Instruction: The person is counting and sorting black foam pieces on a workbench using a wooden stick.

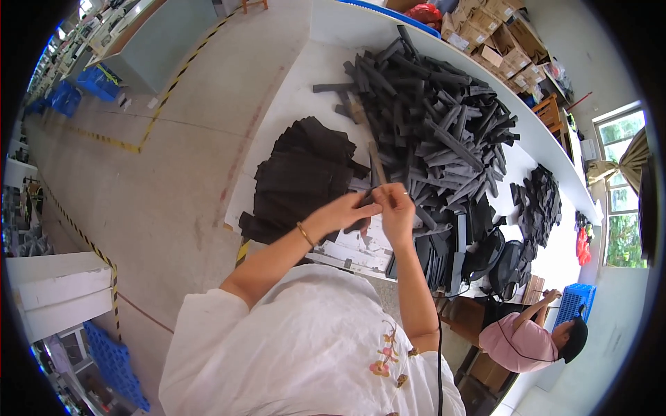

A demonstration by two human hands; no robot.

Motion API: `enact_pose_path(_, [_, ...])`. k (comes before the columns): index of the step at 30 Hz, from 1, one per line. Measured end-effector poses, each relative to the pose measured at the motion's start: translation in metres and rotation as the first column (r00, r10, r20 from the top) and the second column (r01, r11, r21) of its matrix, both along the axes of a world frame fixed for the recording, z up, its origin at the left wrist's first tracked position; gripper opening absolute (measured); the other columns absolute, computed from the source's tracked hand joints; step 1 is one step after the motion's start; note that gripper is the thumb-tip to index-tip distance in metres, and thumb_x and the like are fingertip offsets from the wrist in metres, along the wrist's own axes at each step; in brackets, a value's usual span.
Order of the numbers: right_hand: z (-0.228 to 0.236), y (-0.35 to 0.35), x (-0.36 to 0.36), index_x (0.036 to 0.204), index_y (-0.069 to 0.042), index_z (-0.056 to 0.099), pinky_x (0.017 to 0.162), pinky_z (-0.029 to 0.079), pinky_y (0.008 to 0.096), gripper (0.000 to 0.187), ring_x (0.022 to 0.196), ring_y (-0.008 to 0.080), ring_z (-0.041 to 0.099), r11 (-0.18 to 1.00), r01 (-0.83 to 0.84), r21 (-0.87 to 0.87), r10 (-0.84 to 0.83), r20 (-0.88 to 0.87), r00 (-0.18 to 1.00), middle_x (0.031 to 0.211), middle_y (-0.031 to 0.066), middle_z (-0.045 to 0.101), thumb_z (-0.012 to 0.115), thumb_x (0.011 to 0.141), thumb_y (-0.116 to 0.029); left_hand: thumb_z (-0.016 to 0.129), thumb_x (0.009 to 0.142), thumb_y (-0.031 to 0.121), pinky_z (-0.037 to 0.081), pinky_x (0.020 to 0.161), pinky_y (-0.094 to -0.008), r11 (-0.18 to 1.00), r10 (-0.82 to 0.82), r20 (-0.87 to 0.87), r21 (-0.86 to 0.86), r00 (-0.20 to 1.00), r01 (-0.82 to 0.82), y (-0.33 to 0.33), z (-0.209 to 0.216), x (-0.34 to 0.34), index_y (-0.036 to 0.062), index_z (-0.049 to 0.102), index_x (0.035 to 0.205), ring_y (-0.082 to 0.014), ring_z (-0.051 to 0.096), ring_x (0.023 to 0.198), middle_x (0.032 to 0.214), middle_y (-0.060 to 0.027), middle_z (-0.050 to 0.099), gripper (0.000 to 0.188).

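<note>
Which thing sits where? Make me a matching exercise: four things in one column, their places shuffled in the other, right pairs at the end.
Things:
1. Big heap of dark grey strips
2. Spread stack of flat black pieces
3. Right hand
4. Cardboard boxes

Places:
A. Close beside the left hand, fingers bent
B. At the picture's top right, beyond the white table
C. On the table, to the left of the heap
D. On the table, beyond the hands and reaching toward the right

Pairs: 1-D, 2-C, 3-A, 4-B
</note>
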State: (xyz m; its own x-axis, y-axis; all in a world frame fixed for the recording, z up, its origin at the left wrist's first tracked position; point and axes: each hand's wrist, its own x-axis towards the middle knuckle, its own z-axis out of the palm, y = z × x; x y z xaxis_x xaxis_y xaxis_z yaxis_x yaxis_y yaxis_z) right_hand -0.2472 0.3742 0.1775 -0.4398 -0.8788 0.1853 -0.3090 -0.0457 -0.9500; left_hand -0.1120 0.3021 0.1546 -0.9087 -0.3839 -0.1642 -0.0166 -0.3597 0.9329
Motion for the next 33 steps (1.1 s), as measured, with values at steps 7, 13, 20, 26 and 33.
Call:
enact_pose_path(7, [0.05,-0.031,-0.026,0.086,-0.01,0.056,0.046,0.026,0.0163,0.014,0.052,-0.0002,0.034,0.912,0.391,-0.123,-0.327,0.356,0.875,0.062,-0.0081,0.042,0.057,0.095,-0.02,0.04,0.1,0.026,0.042,0.051,-0.0268,0.961,0.229,-0.001,0.159,0.973,-0.226,0.067,0.005,0.004,0.0041,0.048,0.072,-0.0125,0.052,0.05,0.057,-0.0016,0.05,0.036])
enact_pose_path(13, [0.073,-0.027,-0.076,0.086,-0.007,0.056,0.046,0.028,0.0178,0.02,0.051,0.0019,0.036,0.967,0.249,-0.056,-0.233,0.209,0.95,0.064,-0.0065,0.043,0.053,0.098,-0.023,0.04,0.098,0.017,0.045,0.068,-0.0268,0.885,0.265,0.004,-0.398,0.964,-0.241,0.057,-0.021,0.028,0.0044,0.056,0.078,-0.0123,0.056,0.069,0.073,-0.0055,0.059,0.029])
enact_pose_path(20, [0.067,-0.004,-0.038,0.086,-0.005,0.057,0.049,0.028,0.0172,0.021,0.056,0.0011,0.037,0.992,-0.071,0.102,0.029,0.368,0.929,0.065,-0.008,0.042,0.059,0.095,-0.024,0.067,0.086,0.01,0.042,0.071,-0.0173,0.939,0.324,-0.176,-0.061,0.929,-0.339,-0.026,0.051,-0.023,0.0015,0.061,0.1,-0.0036,0.054,0.079,0.087,0.0012,0.06,0.018])
enact_pose_path(26, [0.034,0.007,-0.031,0.087,-0.003,0.057,0.053,0.031,0.0178,0.012,0.059,0.0024,0.04,1.0,0.004,0.005,-0.005,0.281,0.96,0.065,-0.0065,0.045,0.066,0.088,-0.012,0.067,0.086,0.01,0.043,0.07,-0.0196,0.88,0.421,-0.197,0.324,0.885,-0.347,-0.017,0.028,-0.037,0.0062,0.063,0.09,-0.0049,0.055,0.076,0.085,0.003,0.06,0.007])
enact_pose_path(33, [0.015,0.007,-0.032,0.09,-0.002,0.06,0.053,0.034,0.0187,0.011,0.059,0.0034,0.044,0.995,-0.003,0.101,-0.03,0.328,0.944,0.066,-0.0048,0.05,0.066,0.088,-0.011,0.056,0.095,0.025,0.047,0.071,-0.025,0.748,0.597,-0.065,0.407,0.8,-0.525,-0.005,0.005,-0.056,0.0046,0.062,0.086,-0.0072,0.057,0.076,0.081,0.0005,0.061,0.023])
